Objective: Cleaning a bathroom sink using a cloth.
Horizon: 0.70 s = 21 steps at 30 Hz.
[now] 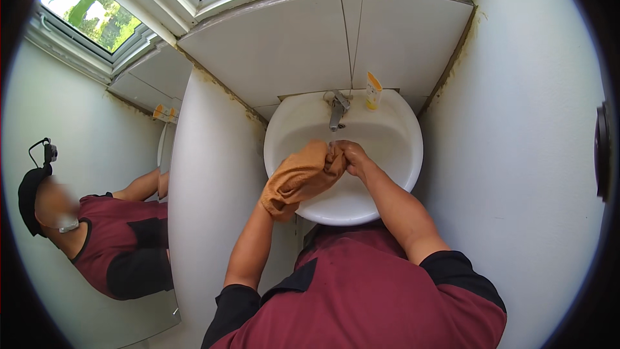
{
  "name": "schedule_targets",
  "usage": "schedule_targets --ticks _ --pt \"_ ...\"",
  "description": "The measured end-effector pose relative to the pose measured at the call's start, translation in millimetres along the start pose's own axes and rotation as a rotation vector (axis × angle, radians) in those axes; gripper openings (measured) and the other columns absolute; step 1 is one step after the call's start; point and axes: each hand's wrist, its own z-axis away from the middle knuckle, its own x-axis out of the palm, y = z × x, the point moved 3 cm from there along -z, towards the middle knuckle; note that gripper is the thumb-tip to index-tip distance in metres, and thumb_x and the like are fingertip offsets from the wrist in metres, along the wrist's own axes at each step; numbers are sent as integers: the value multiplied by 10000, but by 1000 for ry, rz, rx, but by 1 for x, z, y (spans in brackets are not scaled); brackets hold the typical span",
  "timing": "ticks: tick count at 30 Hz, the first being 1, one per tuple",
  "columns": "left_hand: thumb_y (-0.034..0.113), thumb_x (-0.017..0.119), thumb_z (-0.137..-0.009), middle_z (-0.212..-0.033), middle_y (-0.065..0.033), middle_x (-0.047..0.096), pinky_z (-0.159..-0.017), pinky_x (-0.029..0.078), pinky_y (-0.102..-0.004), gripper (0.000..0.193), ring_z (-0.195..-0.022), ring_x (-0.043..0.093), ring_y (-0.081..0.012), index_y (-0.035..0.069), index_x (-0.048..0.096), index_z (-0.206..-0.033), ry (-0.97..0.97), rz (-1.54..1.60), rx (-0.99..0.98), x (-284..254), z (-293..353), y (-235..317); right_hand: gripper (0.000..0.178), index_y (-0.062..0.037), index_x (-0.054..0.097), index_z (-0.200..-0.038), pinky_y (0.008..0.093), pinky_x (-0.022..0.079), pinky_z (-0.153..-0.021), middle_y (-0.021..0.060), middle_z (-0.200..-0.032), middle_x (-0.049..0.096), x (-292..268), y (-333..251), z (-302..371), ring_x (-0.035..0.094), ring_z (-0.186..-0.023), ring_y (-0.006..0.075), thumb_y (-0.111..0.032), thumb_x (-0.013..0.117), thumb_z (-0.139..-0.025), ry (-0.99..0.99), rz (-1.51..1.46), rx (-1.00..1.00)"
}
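Note:
An orange-brown cloth (298, 178) is draped over my left hand and wrist above the front left of the white washbasin (416, 136). My left forearm (250, 249) runs into the cloth, which hides the fingers of that hand. My right hand (351, 157) is closed on the cloth's right end, just below the spout. The chrome tap (337, 113) stands at the back of the basin, and a thin stream of water appears to fall from it onto the cloth and hand.
A white and yellow tube (373, 90) stands on the basin's back rim, right of the tap. White tiles (278, 45) rise behind it. A mirror (84, 155) on the left reflects me. A dark round object (602, 152) is on the right wall (529, 129). Windows (93, 10) are above.

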Motion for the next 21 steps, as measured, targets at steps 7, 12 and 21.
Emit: schedule_targets --ticks 7,12,21 --pt "326 703 -833 -1207 -115 627 -899 492 -406 560 -1090 613 -287 42 560 -1294 248 -116 -457 -41 -5 -52 250 -1 593 -1106 324 527 -816 100 -995 627 -14 -34 7 626 -882 192 -214 551 -982 156 0 -378" --pt "530 612 -901 -1233 -126 596 -968 450 -547 705 -1150 562 -311 31 451 -1374 347 1174 -873 44 -1 -48 269 -9 658 -946 268 479 -689 44 -833 645 21 -28 37 594 -793 108 -267 591 -977 88 222 -486" --pt "541 492 -960 -1210 -181 579 -1012 456 -434 598 -1163 551 -282 -1 509 -1211 35 1923 -381 128 -35 -65 395 -21 547 -618 393 407 -600 117 -649 519 117 26 139 504 -610 281 -280 657 -896 -381 985 -1375"
